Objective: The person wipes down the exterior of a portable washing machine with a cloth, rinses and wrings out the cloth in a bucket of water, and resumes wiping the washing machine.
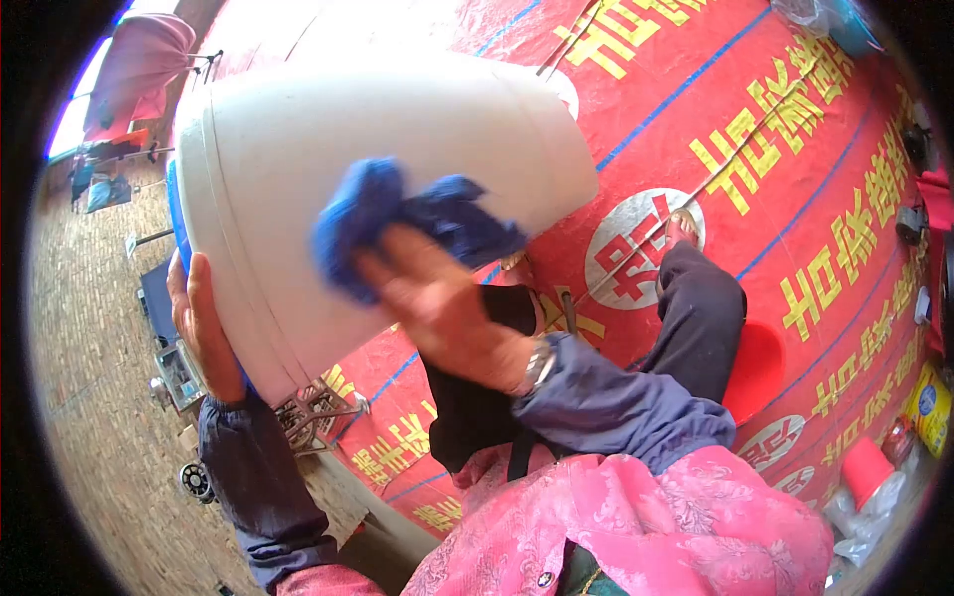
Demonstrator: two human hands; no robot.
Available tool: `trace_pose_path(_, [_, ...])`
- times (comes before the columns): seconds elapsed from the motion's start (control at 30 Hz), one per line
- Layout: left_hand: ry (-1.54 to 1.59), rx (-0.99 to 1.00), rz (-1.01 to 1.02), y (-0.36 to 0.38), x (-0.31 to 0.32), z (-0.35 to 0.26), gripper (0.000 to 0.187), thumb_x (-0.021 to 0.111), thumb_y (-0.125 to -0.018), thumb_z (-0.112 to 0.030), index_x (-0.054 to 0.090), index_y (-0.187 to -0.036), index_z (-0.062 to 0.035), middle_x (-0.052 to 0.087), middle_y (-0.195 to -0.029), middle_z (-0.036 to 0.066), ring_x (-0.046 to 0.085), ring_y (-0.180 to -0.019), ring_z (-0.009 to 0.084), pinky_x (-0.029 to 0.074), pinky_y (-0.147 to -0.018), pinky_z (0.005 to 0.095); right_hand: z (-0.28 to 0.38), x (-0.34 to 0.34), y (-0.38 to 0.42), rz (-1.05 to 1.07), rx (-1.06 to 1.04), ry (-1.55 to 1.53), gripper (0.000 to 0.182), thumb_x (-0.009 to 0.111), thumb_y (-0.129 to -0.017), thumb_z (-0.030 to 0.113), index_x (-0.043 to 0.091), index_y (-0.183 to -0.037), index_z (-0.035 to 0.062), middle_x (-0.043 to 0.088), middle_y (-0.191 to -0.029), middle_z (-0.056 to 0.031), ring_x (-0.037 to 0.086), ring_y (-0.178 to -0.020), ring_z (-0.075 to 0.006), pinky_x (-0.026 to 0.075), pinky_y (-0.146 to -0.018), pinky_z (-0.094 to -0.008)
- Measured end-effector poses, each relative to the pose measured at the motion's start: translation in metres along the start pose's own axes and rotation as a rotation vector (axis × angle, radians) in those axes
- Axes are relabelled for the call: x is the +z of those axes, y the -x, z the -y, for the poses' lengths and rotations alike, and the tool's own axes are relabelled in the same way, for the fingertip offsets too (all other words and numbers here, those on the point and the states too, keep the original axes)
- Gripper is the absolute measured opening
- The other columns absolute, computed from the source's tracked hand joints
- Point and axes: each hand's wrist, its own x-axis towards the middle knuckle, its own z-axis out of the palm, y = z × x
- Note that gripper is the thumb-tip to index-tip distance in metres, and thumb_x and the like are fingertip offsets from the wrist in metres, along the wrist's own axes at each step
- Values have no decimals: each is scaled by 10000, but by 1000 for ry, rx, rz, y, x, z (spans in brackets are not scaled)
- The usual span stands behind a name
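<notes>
A large white plastic barrel [278, 228] lies tilted on its side in front of me, with a blue edge at its left end. My left hand [202, 323] grips that left end, the thumb on the white wall and the fingers over the blue edge. Against the middle of the wall, my right hand [427, 293] holds a crumpled blue cloth [373, 214]. The hand and cloth are slightly blurred. Some fingertips are hidden by the cloth.
A red floor sheet [636, 129] with yellow characters spreads ahead and right. Near my bare foot [683, 226] is a red basin [760, 368]. A crate [313, 412] stands below the barrel. Brick paving [89, 308] lies left; a red container [868, 469] and plastic bags are at right.
</notes>
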Motion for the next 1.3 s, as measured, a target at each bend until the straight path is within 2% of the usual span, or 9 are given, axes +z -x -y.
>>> trace_pose_path(0.17, [-24,-10,4,-5,-10,7,450,531,-926,-337,491,-1204,15,586,-1033,73,538,-879,110,444,-764,236,-6,35,-39,-2,-167,-46,403,581,-753,91,588,-1153,36,550,-1160,-247,560,-1056,-384,461,-913,-435])
trace_pose_path(0.4, [-21,8,-48,-3,-8,9,486,543,-917,-350,478,-1218,27,578,-1021,75,530,-868,110,442,-755,241,-142,-1,-2,-127,170,396,441,581,-772,106,563,-1208,40,600,-1050,-190,600,-940,-361,500,-806,-408])
trace_pose_path(0.47, [-14,10,-61,-3,-10,12,482,546,-914,-350,484,-1212,23,576,-1008,69,527,-863,110,440,-750,241,-173,-21,19,-78,423,453,413,576,-792,114,575,-1202,67,610,-1040,-157,604,-918,-342,498,-793,-407])
trace_pose_path(0.57, [-39,35,-59,-2,-9,12,456,548,-913,-351,507,-1185,12,572,-973,53,522,-845,108,438,-736,243,-190,-39,28,-67,444,524,347,576,-783,116,613,-1125,76,602,-928,-142,596,-848,-345,488,-722,-425])
trace_pose_path(0.73, [-65,76,-10,-5,-14,15,400,536,-917,-358,548,-1116,-10,568,-911,27,516,-804,95,430,-704,233,-110,-39,41,31,443,409,325,549,-751,67,610,-1067,23,592,-924,-202,583,-867,-387,483,-735,-445])
trace_pose_path(0.8, [10,44,27,3,-6,0,392,535,-917,-360,550,-1107,-16,572,-904,19,520,-796,84,429,-692,222,-53,-32,47,62,332,206,385,564,-741,60,606,-1120,8,588,-1073,-237,581,-988,-389,482,-867,-413])
trace_pose_path(1.0, [40,-1,29,6,-9,-1,376,534,-918,-353,546,-1106,-28,585,-908,19,534,-793,76,435,-673,214,41,22,3,-26,-99,-10,383,617,-704,30,615,-1087,19,593,-1077,-190,602,-1016,-324,499,-869,-364])
trace_pose_path(1.13, [10,29,8,4,2,-4,380,522,-923,-352,538,-1120,-29,590,-921,30,539,-799,86,442,-685,225,-23,27,-5,-69,-95,124,363,563,-754,83,594,-1112,29,595,-1050,-213,594,-1011,-339,498,-848,-408])
trace_pose_path(1.3, [-16,2,-19,4,-2,-1,378,514,-925,-358,537,-1110,-29,590,-937,35,540,-800,94,444,-694,236,-134,-6,23,-58,256,368,458,613,-785,80,558,-1239,102,588,-1122,-215,586,-995,-383,485,-866,-413])
